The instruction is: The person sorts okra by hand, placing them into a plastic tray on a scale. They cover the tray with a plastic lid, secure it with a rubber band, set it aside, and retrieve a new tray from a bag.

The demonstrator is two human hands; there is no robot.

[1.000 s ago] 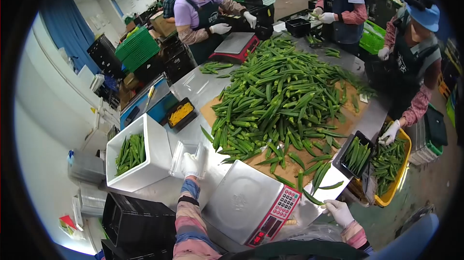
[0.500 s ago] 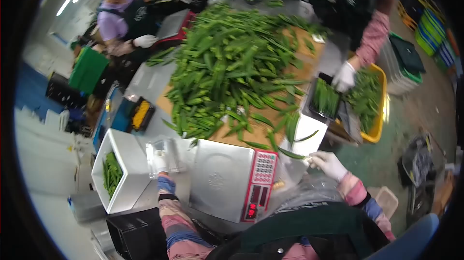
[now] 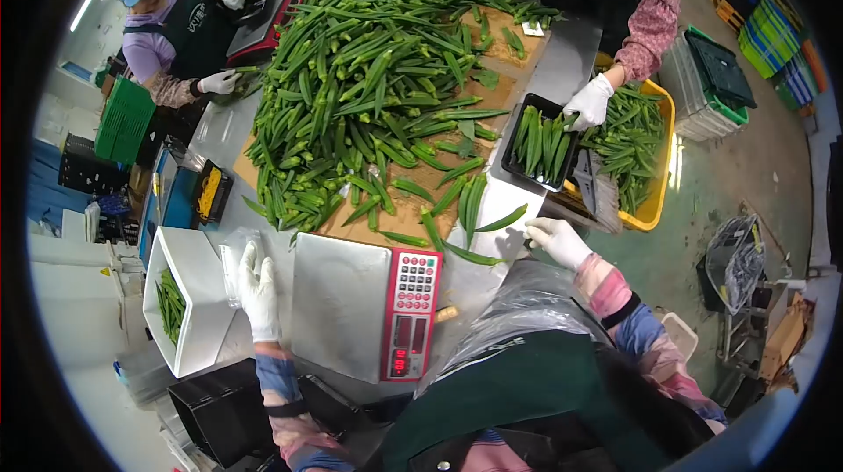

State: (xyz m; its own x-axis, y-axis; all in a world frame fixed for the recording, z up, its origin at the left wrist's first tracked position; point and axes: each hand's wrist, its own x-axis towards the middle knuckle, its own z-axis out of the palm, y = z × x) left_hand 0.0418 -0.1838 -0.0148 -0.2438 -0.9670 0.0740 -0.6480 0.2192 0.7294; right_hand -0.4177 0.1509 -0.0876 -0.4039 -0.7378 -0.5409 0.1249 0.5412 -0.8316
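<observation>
White-gloved left hand is loosely spread by a clear tray, right hand half-curled near okra, grip unclear

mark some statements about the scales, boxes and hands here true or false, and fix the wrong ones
1. In the picture, the scale lies between the left hand and the right hand. True.
2. The white box holds yellow pieces. False: it holds green okra.
3. The yellow crate is to the right of the black tray in the picture. True.
4. The co-worker's hand at the black tray is bare. False: it wears a white glove.
5. The scale's metal plate is heaped with okra. False: the plate is bare.
</observation>
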